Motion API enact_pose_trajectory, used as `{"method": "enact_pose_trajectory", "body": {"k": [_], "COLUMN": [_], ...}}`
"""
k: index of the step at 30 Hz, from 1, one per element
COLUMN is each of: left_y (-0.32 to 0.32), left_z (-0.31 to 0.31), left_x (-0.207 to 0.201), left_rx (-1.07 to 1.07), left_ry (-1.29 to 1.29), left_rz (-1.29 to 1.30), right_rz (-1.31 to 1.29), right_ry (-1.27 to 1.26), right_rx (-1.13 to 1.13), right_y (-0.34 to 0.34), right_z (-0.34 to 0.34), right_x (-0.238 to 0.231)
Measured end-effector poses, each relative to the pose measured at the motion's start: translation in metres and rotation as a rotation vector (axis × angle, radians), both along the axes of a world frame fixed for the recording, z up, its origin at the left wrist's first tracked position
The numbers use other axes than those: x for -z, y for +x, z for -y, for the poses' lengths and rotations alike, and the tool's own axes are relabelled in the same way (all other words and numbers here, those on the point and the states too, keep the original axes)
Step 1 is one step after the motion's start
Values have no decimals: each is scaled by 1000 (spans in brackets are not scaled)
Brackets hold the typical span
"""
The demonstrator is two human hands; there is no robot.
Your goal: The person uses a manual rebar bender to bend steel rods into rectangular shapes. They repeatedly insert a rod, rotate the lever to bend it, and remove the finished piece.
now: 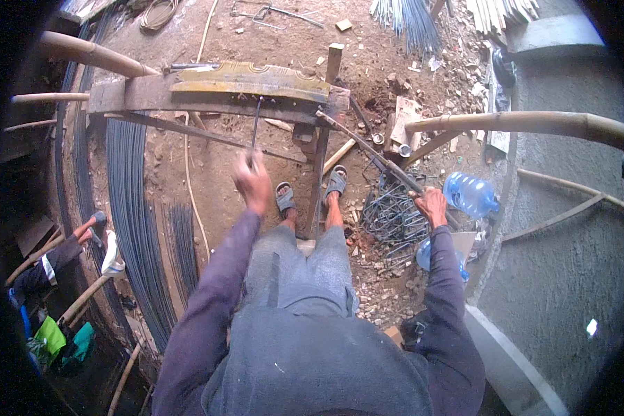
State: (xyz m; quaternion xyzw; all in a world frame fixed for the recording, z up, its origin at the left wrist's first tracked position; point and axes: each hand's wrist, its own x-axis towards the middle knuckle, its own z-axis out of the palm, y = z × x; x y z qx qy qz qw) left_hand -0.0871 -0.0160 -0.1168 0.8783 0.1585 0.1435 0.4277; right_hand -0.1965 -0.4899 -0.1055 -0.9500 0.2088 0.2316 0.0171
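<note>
My left hand [252, 182] is closed around a thin steel rod [256, 125], slightly blurred. The rod's far end meets the front edge of a wooden bench beam [132, 97] with several small pins along it. A worn yellow board [249, 80] lies on top of that beam. Out to the right, my right hand [431, 206] grips a long metal bar [395, 170]. This bar slants up and left, its thin tip close to the beam's right end. Below my right hand sits a heap of bent steel stirrups [395, 215].
Blue water jugs [470, 195] lie right of my right hand. Bundled steel rods [128, 201] run along the left. A bamboo pole [520, 125] crosses at right, by a grey wall [568, 243]. Another person's leg [87, 227] shows far left. Rubble covers the dirt ground.
</note>
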Motion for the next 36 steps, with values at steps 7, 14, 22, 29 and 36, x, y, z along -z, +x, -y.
{"method": "enact_pose_trajectory", "body": {"k": [7, 14, 22, 29, 36], "left_y": [-193, -193, -176, -161, -166], "left_z": [69, 63, 15, -16, -2], "left_x": [56, 62, 58, 54, 49], "left_rx": [307, 294, 335, 459, 461], "left_ry": [-1076, -484, -67, 69, -558], "left_rz": [-1060, -704, -511, -400, -928], "right_rz": [-2, 155, 191, 157, 136], "right_ry": [232, -55, -108, -74, 61], "right_rx": [-135, -156, 38, 190, -21], "right_y": [11, -19, -70, -92, -56], "right_z": [21, 10, -62, -106, -44], "right_x": [-7, 0, 1, 8, -24]}}
